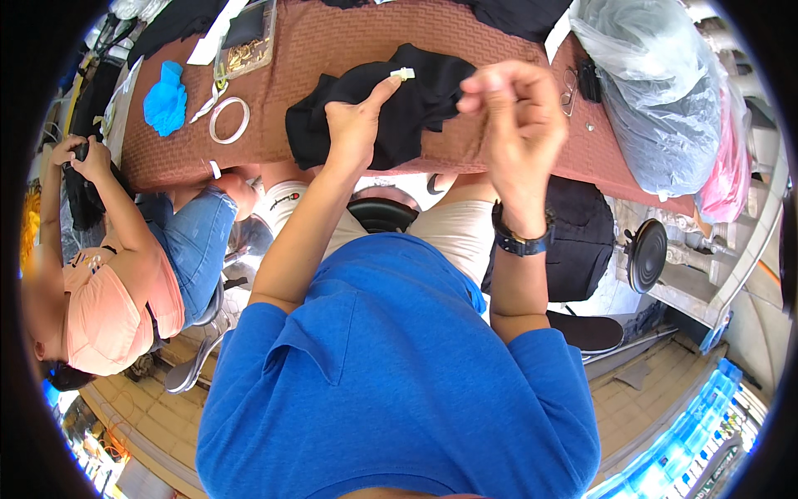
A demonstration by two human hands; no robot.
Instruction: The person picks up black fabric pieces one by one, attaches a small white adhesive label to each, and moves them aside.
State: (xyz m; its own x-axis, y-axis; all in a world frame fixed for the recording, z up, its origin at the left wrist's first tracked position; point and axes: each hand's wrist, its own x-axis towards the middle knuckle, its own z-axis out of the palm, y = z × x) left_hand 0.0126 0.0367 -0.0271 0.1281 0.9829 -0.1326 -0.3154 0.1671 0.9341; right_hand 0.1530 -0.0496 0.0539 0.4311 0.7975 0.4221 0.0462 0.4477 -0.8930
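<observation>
The left hand grips a bunched black cloth, fingers clenched into the fabric, with the thumb stretched toward one o'clock to pin a small white tag against the cloth's top fold. The cloth lies heaped on the brown woven counter, near its front edge, and spreads from the left hand toward three o'clock, under and behind the right hand.

The right hand is raised above the cloth at three o'clock from the left hand. Its fingertips are pinched together and point toward nine o'clock, just short of the tag; it is blurred, and I cannot tell whether anything is held in the pinch. A dark watch sits on that wrist.

Farther out on the counter, at nine o'clock from the cloth, lies a pale ring, with white scissors just beside it and a blue glove beyond. At eleven o'clock stands a clear box with small golden pieces inside. At three o'clock from the right hand lie eyeglasses, and past them big clear bags of dark goods and a pink bag.

Below the counter edge are the person's blue shirt and pale shorts, with a black backpack at four o'clock of the cloth. At eight o'clock another person in a peach top and jeans sits holding something dark in both hands.
</observation>
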